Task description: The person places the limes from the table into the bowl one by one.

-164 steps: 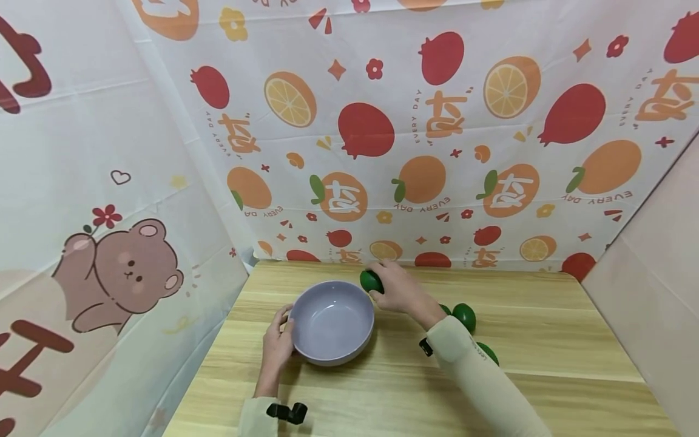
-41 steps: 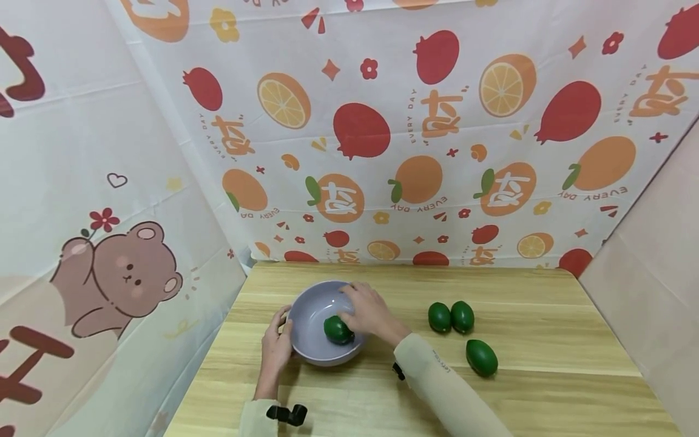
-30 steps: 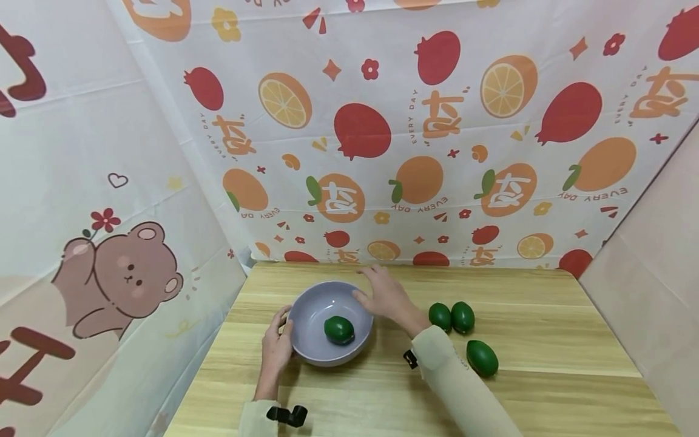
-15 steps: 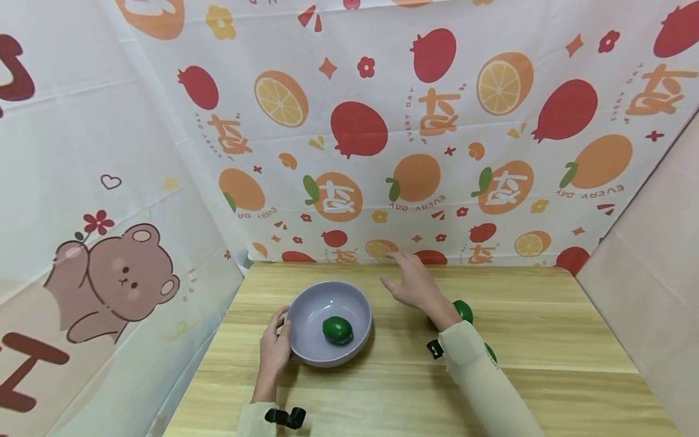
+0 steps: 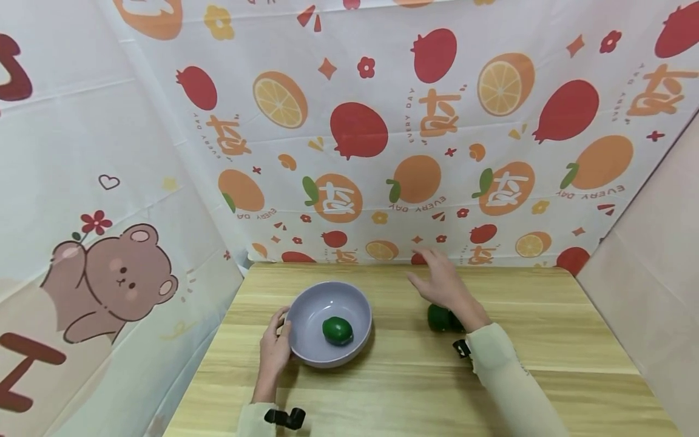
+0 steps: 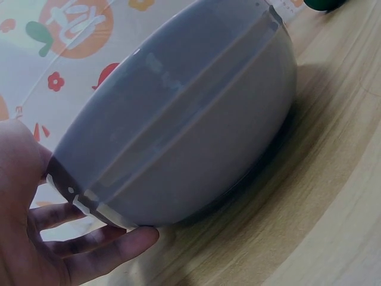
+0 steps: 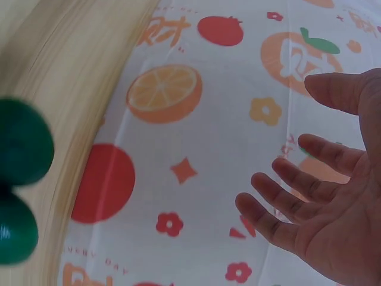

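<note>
On the wooden table sits a grey-lavender bowl [image 5: 314, 309] with one dark green lime [image 5: 337, 331] inside it. My left hand [image 5: 275, 347] holds the bowl at its left side, the thumb at the rim and the fingers curled against the outer wall [image 6: 196, 113]. Nothing is in my right hand [image 5: 443, 284], which hovers above the back of the table with its fingers spread. Just below it lies another lime [image 5: 438, 318], touching a neighbour largely covered by the wrist. In the right wrist view those two limes [image 7: 21, 143] appear at the left edge, apart from the hand.
A fruit-printed cloth [image 5: 360, 182] hangs along the table's back edge. Another cloth with a printed bear [image 5: 125, 273] closes off the left side, and a pale one [image 5: 655, 261] the right. Wooden tabletop [image 5: 393, 388] shows in front of the bowl.
A lime carried by my right hand was released into the bowl. That hand then withdrew rightward toward the other limes, its sleeve now covering the front one. My left hand stays on the bowl.
</note>
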Action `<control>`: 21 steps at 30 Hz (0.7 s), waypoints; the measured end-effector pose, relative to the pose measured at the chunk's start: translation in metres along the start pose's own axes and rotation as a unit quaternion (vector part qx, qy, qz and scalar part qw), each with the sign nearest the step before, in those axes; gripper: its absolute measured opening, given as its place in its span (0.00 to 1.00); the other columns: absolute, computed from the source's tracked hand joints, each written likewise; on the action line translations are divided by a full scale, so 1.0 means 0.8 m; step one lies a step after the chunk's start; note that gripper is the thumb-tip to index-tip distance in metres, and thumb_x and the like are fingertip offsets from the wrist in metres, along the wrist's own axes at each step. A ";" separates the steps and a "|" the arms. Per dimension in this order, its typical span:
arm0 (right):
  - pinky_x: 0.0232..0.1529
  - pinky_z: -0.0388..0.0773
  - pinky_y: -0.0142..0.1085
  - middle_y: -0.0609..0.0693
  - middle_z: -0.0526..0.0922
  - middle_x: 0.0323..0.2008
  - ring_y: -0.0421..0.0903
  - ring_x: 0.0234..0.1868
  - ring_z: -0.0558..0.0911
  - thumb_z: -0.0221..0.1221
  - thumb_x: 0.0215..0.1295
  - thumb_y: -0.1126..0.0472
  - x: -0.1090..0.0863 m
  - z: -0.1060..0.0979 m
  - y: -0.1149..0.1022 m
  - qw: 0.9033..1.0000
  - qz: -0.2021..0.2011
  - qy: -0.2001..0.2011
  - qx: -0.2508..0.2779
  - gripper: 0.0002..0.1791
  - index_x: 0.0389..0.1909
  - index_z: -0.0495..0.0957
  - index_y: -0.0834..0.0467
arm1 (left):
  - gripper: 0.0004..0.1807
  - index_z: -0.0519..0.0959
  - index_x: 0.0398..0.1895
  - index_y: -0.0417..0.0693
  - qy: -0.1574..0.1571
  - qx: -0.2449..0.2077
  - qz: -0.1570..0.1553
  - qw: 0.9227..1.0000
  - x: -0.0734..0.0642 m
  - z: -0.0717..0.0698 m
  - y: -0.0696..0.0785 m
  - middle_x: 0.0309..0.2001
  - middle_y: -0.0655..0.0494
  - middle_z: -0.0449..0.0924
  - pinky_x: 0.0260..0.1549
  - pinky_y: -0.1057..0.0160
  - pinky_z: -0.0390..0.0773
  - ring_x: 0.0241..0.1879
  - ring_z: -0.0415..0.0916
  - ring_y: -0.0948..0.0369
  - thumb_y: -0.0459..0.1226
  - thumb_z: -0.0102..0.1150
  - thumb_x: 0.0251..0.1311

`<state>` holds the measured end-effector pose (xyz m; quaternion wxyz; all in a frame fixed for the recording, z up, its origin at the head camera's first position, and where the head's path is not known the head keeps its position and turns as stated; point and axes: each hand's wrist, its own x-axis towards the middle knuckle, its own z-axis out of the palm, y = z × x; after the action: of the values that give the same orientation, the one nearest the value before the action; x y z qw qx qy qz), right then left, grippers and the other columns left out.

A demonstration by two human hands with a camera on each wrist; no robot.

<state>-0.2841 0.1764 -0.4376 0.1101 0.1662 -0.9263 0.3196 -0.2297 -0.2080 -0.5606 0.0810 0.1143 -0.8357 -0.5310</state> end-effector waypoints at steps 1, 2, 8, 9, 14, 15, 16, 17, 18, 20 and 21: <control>0.68 0.71 0.61 0.61 0.73 0.68 0.62 0.69 0.72 0.64 0.68 0.53 -0.002 -0.002 0.003 1.000 0.002 -0.002 -0.006 0.32 0.70 0.69 0.59 | 0.21 0.69 0.72 0.56 -0.001 0.000 -0.002 1.000 -0.001 0.000 0.000 0.66 0.33 0.73 0.32 0.64 0.79 0.47 0.83 0.41 0.39 0.44 0.79; 0.68 0.71 0.60 0.61 0.73 0.68 0.62 0.68 0.72 0.64 0.68 0.52 -0.003 -0.005 0.007 1.000 0.003 -0.005 -0.011 0.32 0.70 0.69 0.59 | 0.21 0.69 0.72 0.56 -0.001 0.000 -0.004 1.000 -0.001 0.000 0.000 0.66 0.33 0.72 0.32 0.64 0.79 0.46 0.83 0.41 0.39 0.44 0.79; 0.68 0.70 0.62 0.60 0.70 0.70 0.63 0.70 0.70 0.63 0.69 0.50 -0.015 -0.020 0.023 0.999 0.025 -0.016 -0.023 0.34 0.72 0.66 0.58 | 0.21 0.69 0.72 0.56 0.003 -0.001 -0.010 1.000 -0.003 0.000 0.001 0.66 0.33 0.73 0.29 0.65 0.79 0.45 0.84 0.42 0.39 0.44 0.79; 0.69 0.70 0.62 0.61 0.69 0.71 0.63 0.71 0.69 0.63 0.69 0.50 -0.017 -0.023 0.025 0.999 0.029 -0.015 -0.024 0.34 0.72 0.66 0.58 | 0.21 0.69 0.72 0.56 0.003 -0.001 -0.009 1.000 -0.003 0.000 0.001 0.66 0.33 0.73 0.29 0.65 0.79 0.45 0.84 0.42 0.39 0.44 0.79; 0.69 0.68 0.63 0.62 0.68 0.71 0.63 0.72 0.68 0.62 0.70 0.50 -0.028 -0.035 0.039 0.998 0.039 -0.006 -0.038 0.34 0.72 0.66 0.59 | 0.22 0.69 0.72 0.57 -0.002 -0.005 -0.009 1.000 -0.003 0.001 0.000 0.67 0.34 0.72 0.31 0.65 0.79 0.47 0.84 0.42 0.39 0.44 0.79; 0.70 0.68 0.63 0.62 0.68 0.71 0.63 0.72 0.67 0.62 0.70 0.50 -0.030 -0.036 0.042 0.998 0.040 -0.004 -0.041 0.34 0.72 0.66 0.59 | 0.22 0.68 0.72 0.56 -0.003 -0.004 -0.007 1.000 -0.004 0.001 -0.001 0.67 0.33 0.72 0.31 0.65 0.79 0.47 0.84 0.42 0.39 0.44 0.79; 0.70 0.67 0.63 0.62 0.68 0.72 0.63 0.73 0.67 0.62 0.70 0.50 -0.032 -0.038 0.045 0.998 0.041 -0.004 -0.043 0.34 0.72 0.66 0.59 | 0.22 0.68 0.72 0.56 -0.003 -0.005 -0.007 1.000 -0.004 0.001 -0.001 0.67 0.33 0.72 0.31 0.65 0.79 0.47 0.84 0.42 0.39 0.44 0.78; 0.70 0.66 0.64 0.63 0.67 0.72 0.64 0.73 0.66 0.62 0.70 0.50 -0.035 -0.040 0.048 0.998 0.042 -0.005 -0.045 0.34 0.72 0.66 0.60 | 0.22 0.69 0.72 0.56 -0.002 -0.004 -0.006 1.000 -0.004 0.001 -0.001 0.67 0.33 0.72 0.32 0.65 0.79 0.47 0.84 0.42 0.39 0.44 0.78; 0.70 0.66 0.64 0.64 0.67 0.73 0.64 0.74 0.65 0.62 0.70 0.51 -0.037 -0.042 0.051 0.998 0.045 -0.006 -0.045 0.34 0.72 0.66 0.59 | 0.22 0.69 0.72 0.56 -0.001 -0.004 -0.006 1.000 -0.005 0.001 -0.001 0.66 0.33 0.72 0.32 0.65 0.79 0.47 0.84 0.41 0.39 0.44 0.78; 0.70 0.65 0.65 0.64 0.66 0.73 0.65 0.74 0.65 0.62 0.70 0.51 -0.042 -0.046 0.057 0.998 0.050 -0.006 -0.047 0.34 0.72 0.66 0.60 | 0.22 0.69 0.72 0.56 0.001 -0.004 -0.006 1.000 -0.005 0.000 0.000 0.66 0.33 0.72 0.32 0.65 0.79 0.46 0.84 0.42 0.39 0.44 0.78; 0.71 0.64 0.66 0.65 0.66 0.73 0.66 0.74 0.65 0.61 0.70 0.52 -0.044 -0.049 0.060 0.998 0.051 -0.006 -0.048 0.34 0.72 0.66 0.61 | 0.22 0.69 0.72 0.55 0.002 -0.002 -0.003 1.000 -0.005 0.000 0.000 0.66 0.32 0.72 0.31 0.65 0.79 0.46 0.84 0.41 0.39 0.44 0.78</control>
<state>-0.2658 0.2449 -0.4450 0.0961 0.1148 -0.9486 0.2790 -0.2261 -0.2073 -0.5605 0.0812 0.1180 -0.8339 -0.5331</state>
